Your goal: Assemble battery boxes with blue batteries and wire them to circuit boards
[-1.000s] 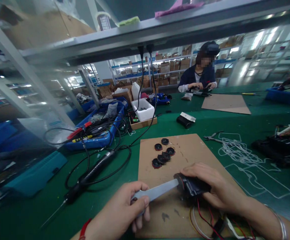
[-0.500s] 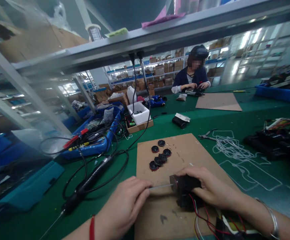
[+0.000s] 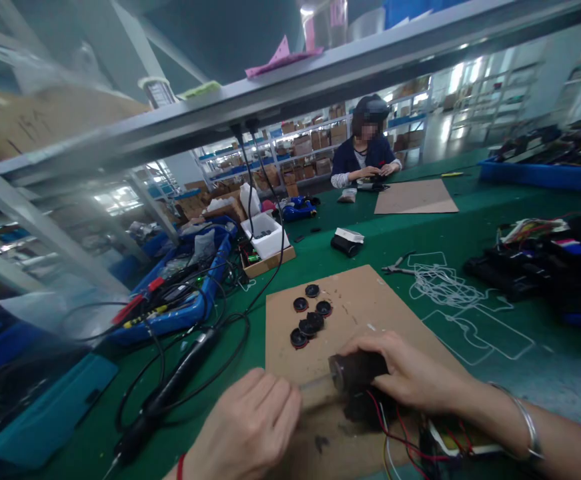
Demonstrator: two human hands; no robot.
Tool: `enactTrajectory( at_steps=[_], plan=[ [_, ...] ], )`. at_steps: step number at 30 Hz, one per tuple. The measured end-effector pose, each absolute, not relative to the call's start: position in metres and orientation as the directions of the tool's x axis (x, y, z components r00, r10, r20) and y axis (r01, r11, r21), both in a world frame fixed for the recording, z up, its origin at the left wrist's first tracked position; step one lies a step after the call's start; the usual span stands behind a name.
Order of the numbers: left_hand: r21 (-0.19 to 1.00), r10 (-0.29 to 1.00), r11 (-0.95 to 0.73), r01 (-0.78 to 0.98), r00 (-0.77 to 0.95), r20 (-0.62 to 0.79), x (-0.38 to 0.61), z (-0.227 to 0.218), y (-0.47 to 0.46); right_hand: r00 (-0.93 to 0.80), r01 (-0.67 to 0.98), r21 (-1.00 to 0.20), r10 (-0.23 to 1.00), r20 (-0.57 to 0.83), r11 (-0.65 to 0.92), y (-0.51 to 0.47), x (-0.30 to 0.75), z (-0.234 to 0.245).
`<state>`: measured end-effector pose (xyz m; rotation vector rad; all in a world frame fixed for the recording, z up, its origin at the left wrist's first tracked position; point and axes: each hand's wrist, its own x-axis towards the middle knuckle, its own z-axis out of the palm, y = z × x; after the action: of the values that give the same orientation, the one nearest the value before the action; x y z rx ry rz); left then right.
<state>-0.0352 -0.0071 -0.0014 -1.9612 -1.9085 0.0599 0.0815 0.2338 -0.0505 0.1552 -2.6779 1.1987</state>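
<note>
The left hand closes on a pale translucent plastic strip held against a black cylindrical housing, which the right hand clamps. The hands sit close together; steady, even pressure suits this hold. The strip's far end is hidden. Red wires trail below. Beyond, round black discs lie on a brown cardboard sheet on the green surface.
</note>
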Motion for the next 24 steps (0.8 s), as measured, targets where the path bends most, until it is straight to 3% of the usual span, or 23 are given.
enactTrajectory(
  at_steps=[2, 5, 7, 9, 11, 13, 14, 16, 18, 20, 24],
  plan=[
    [-0.306, 0.976, -0.024, 0.952, 0.089, 0.2, -0.036, -0.003, -0.008, -0.981, -0.149, -0.75, 0.0, 0.194, 0.645, 0.233, 0.082, -0.049],
    [0.055, 0.978, 0.209, 0.976, -0.209, 0.011, -0.039, 0.002, -0.005, -0.963, -0.238, -0.718, -0.063, 0.261, 0.655, 0.232, 0.082, -0.05],
    [0.344, 0.913, 0.407, 0.846, -0.364, -0.185, -0.042, 0.008, 0.001, -0.929, -0.338, -0.646, -0.132, 0.346, 0.684, 0.232, 0.082, -0.051],
    [0.533, 0.836, 0.545, 0.647, -0.374, -0.401, -0.043, 0.014, 0.009, -0.885, -0.421, -0.544, -0.197, 0.422, 0.726, 0.232, 0.083, -0.053],
    [0.588, 0.76, 0.639, 0.496, -0.286, -0.584, -0.042, 0.017, 0.016, -0.838, -0.488, -0.439, -0.264, 0.478, 0.755, 0.232, 0.083, -0.055],
    [0.536, 0.735, 0.655, 0.532, -0.285, -0.615, -0.038, 0.016, 0.02, -0.806, -0.519, -0.368, -0.298, 0.512, 0.771, 0.234, 0.083, -0.055],
    [0.468, 0.754, 0.629, 0.621, -0.342, -0.56, -0.035, 0.014, 0.021, -0.801, -0.52, -0.357, -0.298, 0.519, 0.776, 0.235, 0.083, -0.055],
    [0.213, 0.829, 0.528, 0.822, -0.444, -0.338, -0.03, 0.009, 0.021, -0.818, -0.491, -0.394, -0.256, 0.515, 0.777, 0.237, 0.083, -0.053],
    [-0.091, 0.908, 0.389, 0.917, -0.398, -0.131, -0.027, 0.005, 0.021, -0.855, -0.432, -0.48, -0.178, 0.487, 0.763, 0.239, 0.084, -0.051],
    [-0.304, 0.966, 0.237, 0.923, -0.256, -0.025, -0.03, 0.002, 0.022, -0.9, -0.345, -0.59, -0.08, 0.428, 0.73, 0.239, 0.084, -0.048],
    [-0.49, 0.998, 0.009, 0.872, 0.02, 0.053, -0.043, 0.002, 0.025, -0.984, -0.127, -0.866, 0.05, 0.172, 0.484, 0.238, 0.08, -0.044]
  ],
)
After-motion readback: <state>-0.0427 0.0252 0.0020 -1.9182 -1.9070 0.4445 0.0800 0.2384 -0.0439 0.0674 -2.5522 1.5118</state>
